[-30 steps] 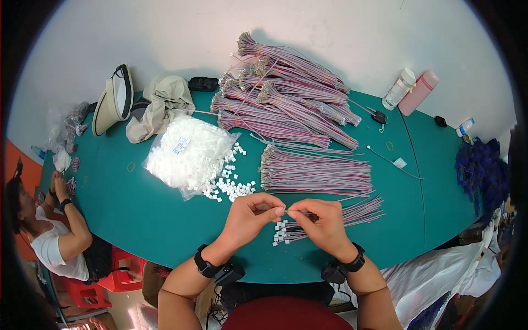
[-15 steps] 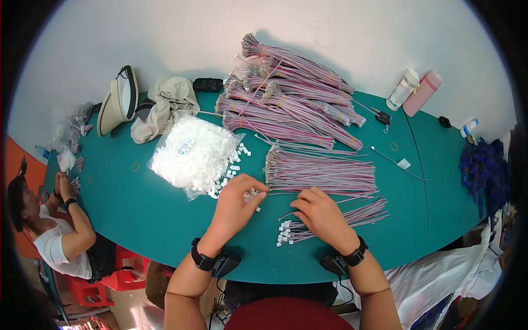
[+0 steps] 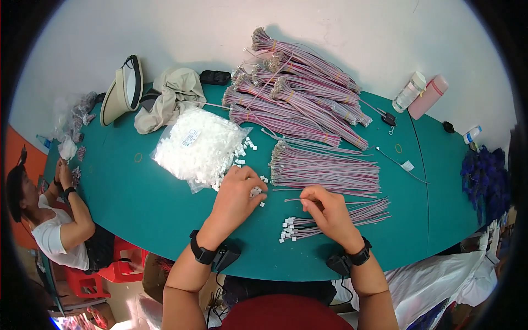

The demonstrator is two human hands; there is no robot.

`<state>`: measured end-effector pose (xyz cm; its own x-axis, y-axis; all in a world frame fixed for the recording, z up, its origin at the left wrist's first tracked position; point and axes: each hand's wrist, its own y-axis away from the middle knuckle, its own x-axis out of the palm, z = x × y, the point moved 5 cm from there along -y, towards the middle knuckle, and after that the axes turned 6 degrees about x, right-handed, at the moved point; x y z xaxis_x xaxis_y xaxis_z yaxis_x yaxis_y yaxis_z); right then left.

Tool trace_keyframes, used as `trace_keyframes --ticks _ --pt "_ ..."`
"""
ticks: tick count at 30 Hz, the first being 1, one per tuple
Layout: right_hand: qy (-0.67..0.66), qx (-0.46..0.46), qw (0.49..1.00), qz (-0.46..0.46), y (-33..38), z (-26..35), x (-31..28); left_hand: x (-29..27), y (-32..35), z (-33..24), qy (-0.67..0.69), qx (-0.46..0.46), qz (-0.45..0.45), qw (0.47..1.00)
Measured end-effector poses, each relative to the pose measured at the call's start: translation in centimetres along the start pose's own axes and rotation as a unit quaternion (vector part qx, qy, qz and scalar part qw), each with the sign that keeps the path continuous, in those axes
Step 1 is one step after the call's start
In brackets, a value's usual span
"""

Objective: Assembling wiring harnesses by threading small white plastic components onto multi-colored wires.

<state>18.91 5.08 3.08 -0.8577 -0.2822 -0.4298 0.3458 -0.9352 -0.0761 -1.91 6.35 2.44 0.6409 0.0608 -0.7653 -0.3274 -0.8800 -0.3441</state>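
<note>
My left hand point(image 3: 239, 190) is curled around a few small white connector housings point(image 3: 255, 192), with more lying by its fingers. My right hand point(image 3: 327, 210) pinches a thin grey-pink cable point(image 3: 293, 200), whose bare end points left toward my left hand. Just beyond the hands lies a spread row of grey and pink cables point(image 3: 324, 170), terminal ends to the left. Below my right hand rests a smaller group of cables with white housings point(image 3: 289, 226) on their left ends. A clear bag of white housings point(image 3: 195, 146) spills loose pieces beside my left hand.
Rubber-banded cable bundles point(image 3: 297, 91) are piled at the back. A sun visor point(image 3: 124, 91) and beige cloth point(image 3: 176, 93) sit at the back left, two bottles point(image 3: 421, 96) at the back right. One labelled cable point(image 3: 404, 165) lies right. A co-worker point(image 3: 63, 220) sits far left.
My right hand now holds one cable with its end sticking out to the left. My left fingertips have drawn back from the cable row and curl over the housings. The view has shifted slightly.
</note>
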Motion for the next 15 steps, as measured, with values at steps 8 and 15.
trace_keyframes --ticks 8,15 --pt "-0.032 -0.039 0.998 -0.031 0.4 0.3 -0.5 0.3 0.0 -1.2 0.05 0.025 0.098 0.994" --pt "0.037 -0.147 0.984 -0.093 1.0 2.1 -0.7 2.4 0.8 -2.2 0.528 -0.202 0.101 0.818"
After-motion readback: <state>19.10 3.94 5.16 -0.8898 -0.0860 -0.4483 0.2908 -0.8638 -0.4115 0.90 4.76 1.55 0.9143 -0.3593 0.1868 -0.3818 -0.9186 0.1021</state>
